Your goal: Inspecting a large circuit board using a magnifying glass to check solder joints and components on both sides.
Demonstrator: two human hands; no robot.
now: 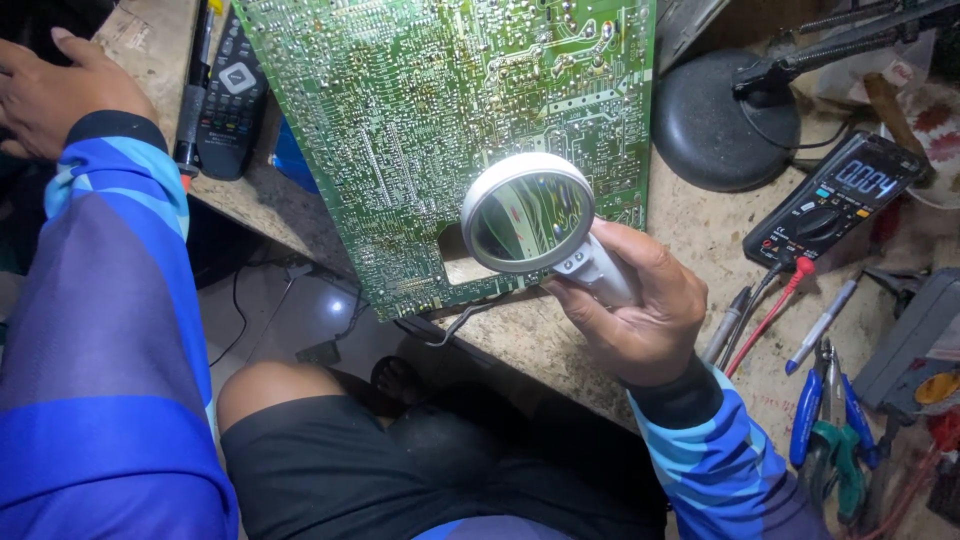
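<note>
Partly cropped, left hand (50, 95) seems empty; right hand (635, 305) grips magnifying glass (530, 215).

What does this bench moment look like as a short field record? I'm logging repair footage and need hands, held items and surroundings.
Right hand: right hand grips the white handle of a round grey-rimmed magnifying glass
Lens position: over the lower edge of the large green circuit board, solder side up
Left hand: left hand rests at the bench's far left corner, holding nothing visible
Beside board: dark remote control
Right of board: black multimeter, round black lamp base, blue-handled pliers
Surface: worn wooden bench
</note>
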